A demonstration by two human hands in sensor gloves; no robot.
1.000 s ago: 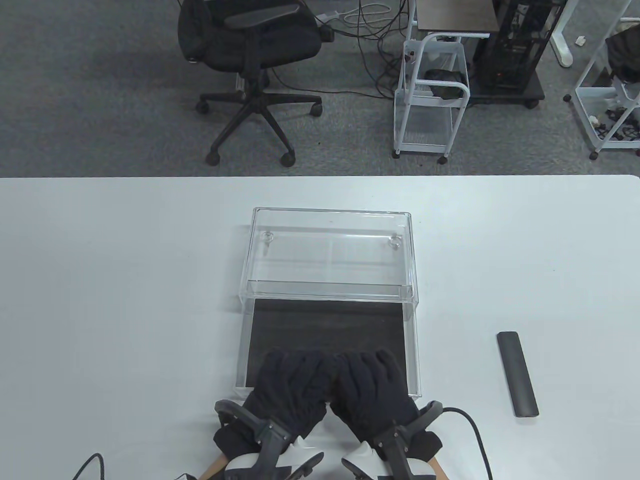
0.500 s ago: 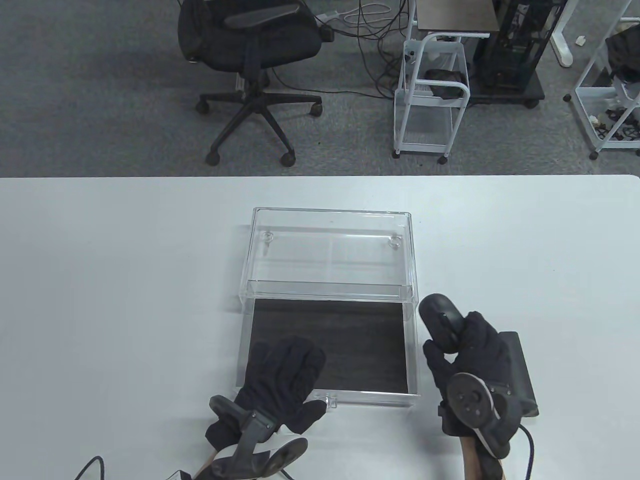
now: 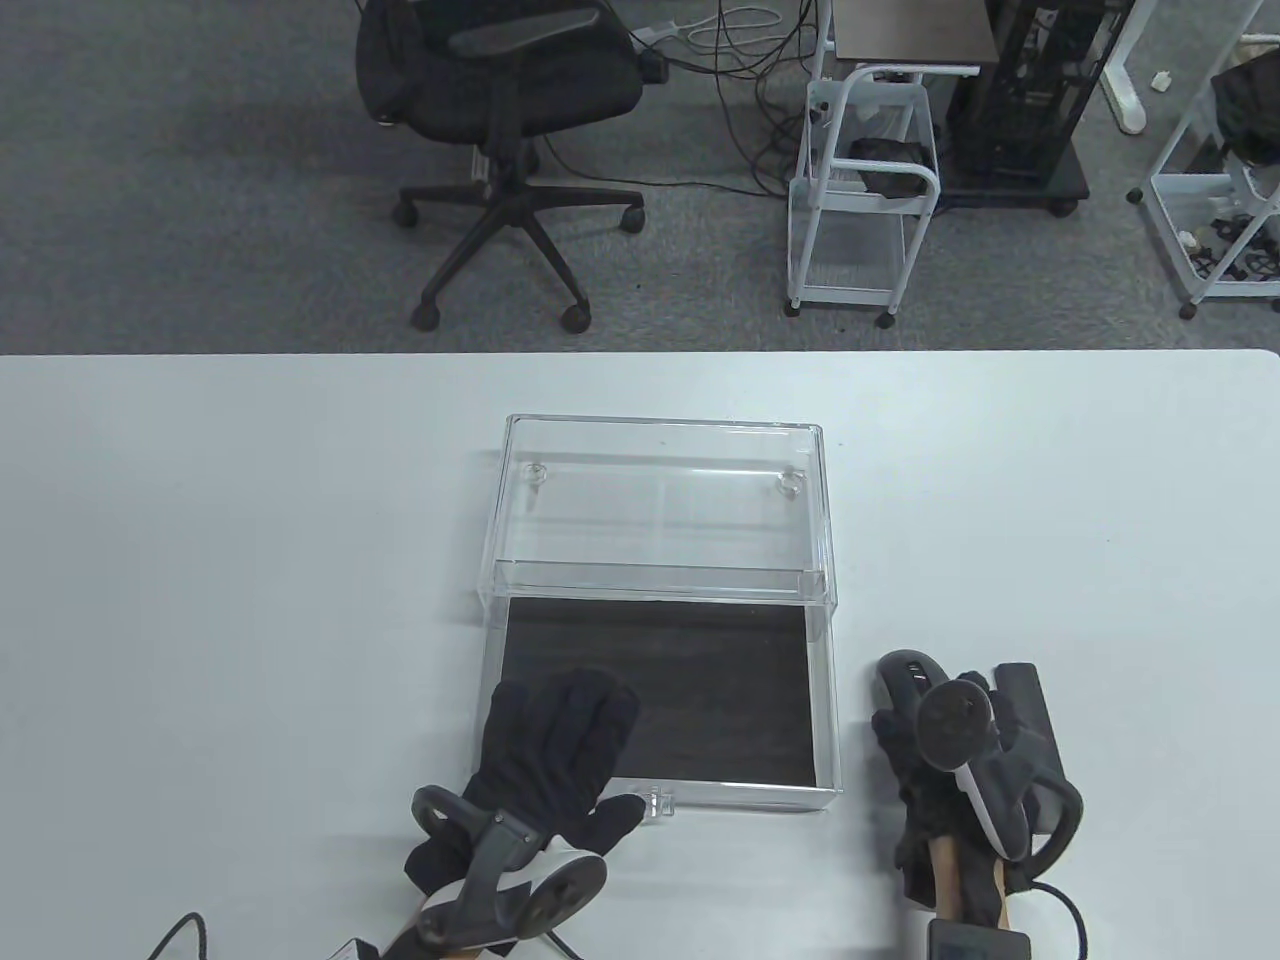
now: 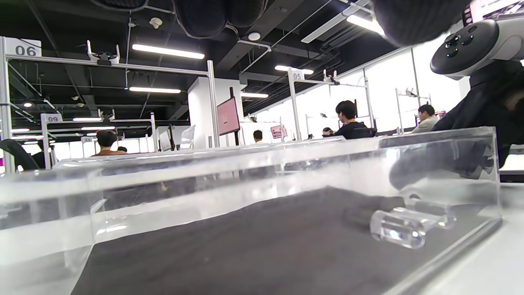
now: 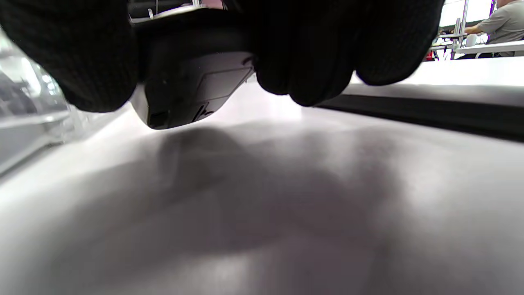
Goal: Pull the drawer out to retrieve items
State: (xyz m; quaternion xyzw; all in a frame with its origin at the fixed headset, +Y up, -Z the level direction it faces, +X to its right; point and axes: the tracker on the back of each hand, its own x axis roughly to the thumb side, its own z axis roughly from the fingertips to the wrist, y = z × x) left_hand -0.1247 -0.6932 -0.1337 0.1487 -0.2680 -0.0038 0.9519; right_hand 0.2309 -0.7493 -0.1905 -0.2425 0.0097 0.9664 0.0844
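The clear acrylic case (image 3: 660, 500) stands mid-table with its drawer (image 3: 826, 700) pulled out toward me. Only the dark liner (image 3: 720, 680) shows inside it. The drawer's clear knob (image 3: 655, 803) is at the front, close up in the left wrist view (image 4: 397, 229). My left hand (image 3: 555, 745) lies flat and open over the drawer's front left corner. My right hand (image 3: 930, 770) is right of the drawer and grips a black handheld device (image 3: 900, 680). In the right wrist view that device (image 5: 192, 86) hangs just above the table.
A flat black bar (image 3: 1022, 682) lies on the table under and beside my right hand, and also shows in the right wrist view (image 5: 430, 112). The white table (image 3: 250, 600) ends at a far edge, with an office chair (image 3: 500, 90) and a white cart (image 3: 865, 200) beyond.
Both hands were together in the drawer's front. My right hand came out to the right holding the black device and lowered it beside the black bar. My left hand stayed at the drawer's front left.
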